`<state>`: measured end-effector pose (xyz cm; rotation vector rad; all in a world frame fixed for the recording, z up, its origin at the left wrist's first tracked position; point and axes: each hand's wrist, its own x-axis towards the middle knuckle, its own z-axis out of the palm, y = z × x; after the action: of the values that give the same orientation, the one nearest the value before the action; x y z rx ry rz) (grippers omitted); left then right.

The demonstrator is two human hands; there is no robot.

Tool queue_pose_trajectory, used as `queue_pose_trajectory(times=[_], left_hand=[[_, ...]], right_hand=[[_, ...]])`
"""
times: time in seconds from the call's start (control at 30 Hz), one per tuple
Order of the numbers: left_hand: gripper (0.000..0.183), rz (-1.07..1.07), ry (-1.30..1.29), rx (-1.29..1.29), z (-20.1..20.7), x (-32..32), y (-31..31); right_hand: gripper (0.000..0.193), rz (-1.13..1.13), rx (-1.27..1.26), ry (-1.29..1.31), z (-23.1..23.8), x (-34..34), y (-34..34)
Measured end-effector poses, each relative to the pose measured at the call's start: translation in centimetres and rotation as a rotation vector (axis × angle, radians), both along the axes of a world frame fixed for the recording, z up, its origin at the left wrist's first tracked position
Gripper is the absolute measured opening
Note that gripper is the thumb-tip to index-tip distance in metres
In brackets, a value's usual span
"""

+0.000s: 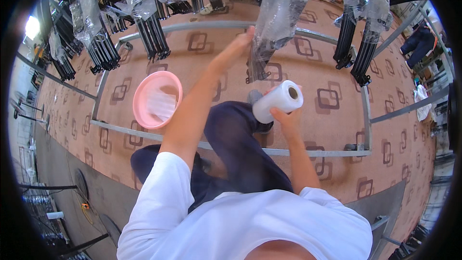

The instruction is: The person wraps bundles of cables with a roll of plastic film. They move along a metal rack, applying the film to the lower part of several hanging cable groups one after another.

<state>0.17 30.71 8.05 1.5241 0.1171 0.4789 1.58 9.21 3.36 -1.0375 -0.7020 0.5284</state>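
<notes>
A roll of clear plastic wrap (272,107) is gripped by my right hand (287,117), its open core facing up and to the right. Above it hangs a bundle of black rods (279,19), covered in clear film, with bare dark ends poking out at the bottom. My left hand (240,43) is stretched out to the left edge of this bundle. Its fingers are blurred and partly hidden by the film, so their grip does not show. Whether film runs from the roll to the bundle cannot be made out.
A pink basin (159,100) with white material inside stands on the patterned floor to the left. A grey metal frame (231,150) runs around my legs. More film-wrapped rod bundles (144,14) hang on both sides. Another person (417,43) is at the far right.
</notes>
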Motion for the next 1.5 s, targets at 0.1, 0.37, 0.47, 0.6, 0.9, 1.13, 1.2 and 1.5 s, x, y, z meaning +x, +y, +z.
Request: queue_pose_trajectory(times=[0.1, 0.37, 0.47, 0.6, 0.9, 1.13, 1.2, 1.5], left_hand=[[0.042, -0.101, 0.065, -0.115, -0.1, 1.5, -1.0], [0.023, 0.133, 0.091, 0.443, 1.5, 0.6, -2.4], [0.015, 0.477, 0.003, 0.805, 1.5, -1.1, -2.7], [0.029, 0.975, -0.056, 1.057, 0.0, -4.0, -3.3], [0.047, 0.553, 0.057, 0.288, -3.8, -8.0, -0.2], [0.063, 0.423, 0.083, 0.747, -2.5, -13.3, -7.4], [0.064, 0.449, 0.138, 0.697, -2.2, -13.8, -8.4], [0.039, -0.016, -0.02, 0.345, -4.7, -12.6, -4.2]], right_hand=[[0.063, -0.046, -0.075, -0.11, -2.1, 6.2, -1.5], [0.042, 0.278, 0.024, -0.107, 0.0, 17.3, 14.5], [0.042, 0.596, 0.058, 0.111, 0.0, 13.7, 17.5], [0.043, 0.764, 0.078, 0.213, -0.4, 11.4, 18.6], [0.046, 0.994, 0.007, -0.149, 0.6, 9.6, 16.5], [0.026, 0.149, -0.096, -0.16, -1.9, 8.4, 10.9], [0.05, 0.222, 0.022, -0.185, -3.4, 5.9, 5.7], [0.063, -0.037, 0.032, -0.121, -0.6, -4.0, 1.5]])
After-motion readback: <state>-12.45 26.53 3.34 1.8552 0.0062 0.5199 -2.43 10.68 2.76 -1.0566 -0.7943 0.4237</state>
